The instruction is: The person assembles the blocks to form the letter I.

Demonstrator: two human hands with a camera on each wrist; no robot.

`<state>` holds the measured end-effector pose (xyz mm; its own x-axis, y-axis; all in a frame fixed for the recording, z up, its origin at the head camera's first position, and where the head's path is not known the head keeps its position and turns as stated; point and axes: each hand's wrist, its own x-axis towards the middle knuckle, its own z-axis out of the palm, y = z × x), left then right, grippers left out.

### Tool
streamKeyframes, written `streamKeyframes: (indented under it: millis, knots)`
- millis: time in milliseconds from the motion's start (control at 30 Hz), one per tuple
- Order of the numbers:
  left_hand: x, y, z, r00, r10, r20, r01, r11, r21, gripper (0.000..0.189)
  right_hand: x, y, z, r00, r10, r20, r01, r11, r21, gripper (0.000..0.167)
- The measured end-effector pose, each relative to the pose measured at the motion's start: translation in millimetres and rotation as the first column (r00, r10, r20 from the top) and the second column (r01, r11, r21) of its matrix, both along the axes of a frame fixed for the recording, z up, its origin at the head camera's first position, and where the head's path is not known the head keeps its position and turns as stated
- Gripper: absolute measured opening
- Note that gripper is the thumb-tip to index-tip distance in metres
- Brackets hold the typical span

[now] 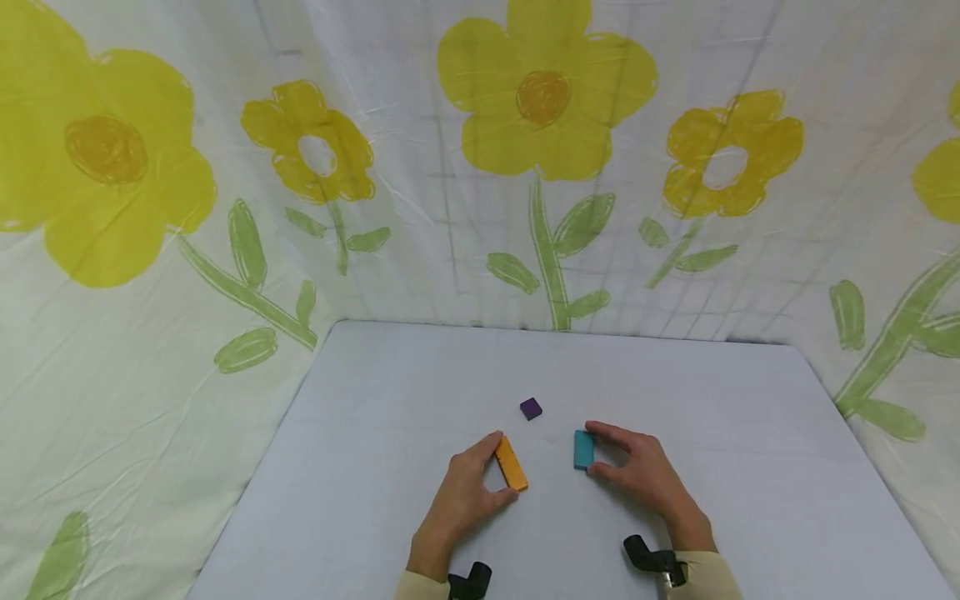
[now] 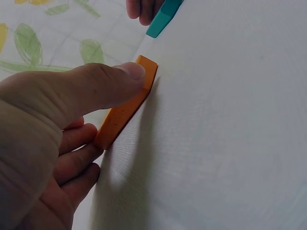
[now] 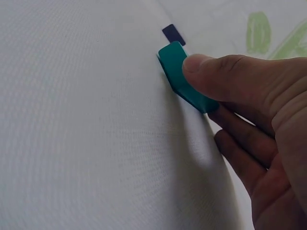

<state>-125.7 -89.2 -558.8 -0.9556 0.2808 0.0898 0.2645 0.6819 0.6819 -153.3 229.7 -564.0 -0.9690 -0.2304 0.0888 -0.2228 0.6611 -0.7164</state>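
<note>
Between its thumb and fingers my left hand (image 1: 461,496) pinches an orange block (image 1: 512,464) by its two ends. The block is long, flat and slightly slanted. In the left wrist view the thumb covers part of the orange block (image 2: 117,117). My right hand (image 1: 648,475) likewise pinches a shorter teal block (image 1: 582,450), which is to the right of the orange one, with space between them. The thumb hides part of the teal block (image 3: 173,62) in the right wrist view. A small dark purple block (image 1: 531,409) lies beyond both hands, touched by neither.
A white cloth-covered table (image 1: 375,392) spreads under the blocks. Behind it and at its sides hangs a white curtain (image 1: 420,250) printed with yellow flowers and green leaves. Dark camera mounts (image 1: 651,557) are strapped to both wrists, by the beige sleeves.
</note>
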Motion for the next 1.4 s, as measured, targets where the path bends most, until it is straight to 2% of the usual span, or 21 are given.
streamKeyframes:
  millis: [300, 500, 967, 1200, 1400]
  knots:
    - [-0.9, -0.6, -1.0, 1.0, 0.025, 0.009, -0.025, 1.0, 0.013, 0.086, 0.4, 1, -1.0, 0.999, -0.031, 0.007, 0.031, 1.0, -0.001, 0.063]
    - [-0.9, -1.7, 0.2, 1.0, 0.013, 0.0, -0.013, 1.0, 0.023, 0.085, 2.2, 1, -0.7, 0.999, -0.032, 0.018, 0.032, 0.999, -0.009, 0.064]
    - [-2.8, -6.7, 5.3, 1.0, 0.013, -0.005, -0.013, 0.999, 0.041, 0.082, 7.6, 4, 4.1, 1.0, -0.014, -0.014, 0.014, 1.0, -0.002, 0.062]
    - [-5.1, -8.4, 11.0, 1.0, 0.005, 0.017, -0.006, 0.999, 0.044, 0.081, 11.7, 5, 8.5, 1.0, -0.011, -0.016, 0.01, 1.0, -0.02, 0.061]
    - [-5.3, -8.2, 12.7, 1.0, -0.007, -0.005, 0.008, 0.998, 0.056, 0.081, 14.8, 4, 11.5, 1.0, -0.007, -0.026, 0.007, 1.0, -0.023, 0.061]
